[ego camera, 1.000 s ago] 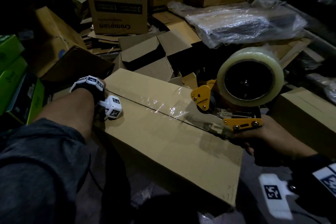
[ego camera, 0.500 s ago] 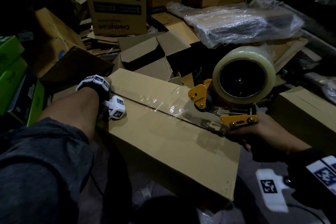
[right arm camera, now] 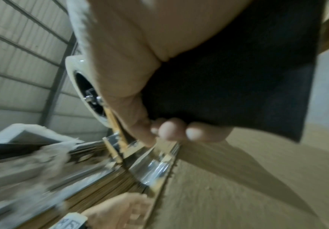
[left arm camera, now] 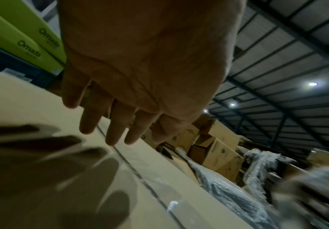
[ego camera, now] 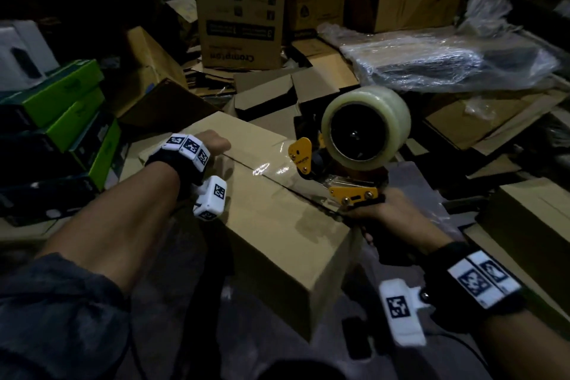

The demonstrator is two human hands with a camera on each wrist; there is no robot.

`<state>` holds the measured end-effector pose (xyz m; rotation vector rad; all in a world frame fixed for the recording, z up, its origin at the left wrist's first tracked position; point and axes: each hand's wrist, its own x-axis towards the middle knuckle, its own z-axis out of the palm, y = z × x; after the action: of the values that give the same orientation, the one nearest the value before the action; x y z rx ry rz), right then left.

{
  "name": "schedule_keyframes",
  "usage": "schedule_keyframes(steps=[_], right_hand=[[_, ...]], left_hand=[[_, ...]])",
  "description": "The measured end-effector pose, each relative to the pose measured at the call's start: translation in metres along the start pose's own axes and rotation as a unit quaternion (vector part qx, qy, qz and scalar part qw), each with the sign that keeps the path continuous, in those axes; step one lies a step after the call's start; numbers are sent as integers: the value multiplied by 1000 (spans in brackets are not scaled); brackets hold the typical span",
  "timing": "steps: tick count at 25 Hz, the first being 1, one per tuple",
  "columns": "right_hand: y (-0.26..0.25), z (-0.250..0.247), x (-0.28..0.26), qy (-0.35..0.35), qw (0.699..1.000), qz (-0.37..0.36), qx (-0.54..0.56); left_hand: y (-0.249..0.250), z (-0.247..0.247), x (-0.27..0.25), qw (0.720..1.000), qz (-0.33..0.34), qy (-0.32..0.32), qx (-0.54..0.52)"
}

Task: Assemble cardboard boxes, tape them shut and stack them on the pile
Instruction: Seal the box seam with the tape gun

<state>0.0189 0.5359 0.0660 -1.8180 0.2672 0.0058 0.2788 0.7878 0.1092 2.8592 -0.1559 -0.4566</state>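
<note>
From the head, the right hand point(ego camera: 391, 213) grips a tape dispenser point(ego camera: 348, 163) on the cardboard box point(ego camera: 277, 225) between both hands. The left wrist alone shows the left hand point(left arm camera: 132, 77) with straight fingers, over the seam. The right wrist shows fingertips point(right arm camera: 171, 128) curled around the handle.

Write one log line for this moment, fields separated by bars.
step: taping seam | right hand: grips tape dispenser | left hand: rests on cardboard box
</note>
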Motion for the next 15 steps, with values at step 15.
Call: schedule_keyframes(steps=[15], right_hand=[[19,-73,-72,-78,994,-17,72]], left_hand=[[113,189,-219,978,24,156,135]])
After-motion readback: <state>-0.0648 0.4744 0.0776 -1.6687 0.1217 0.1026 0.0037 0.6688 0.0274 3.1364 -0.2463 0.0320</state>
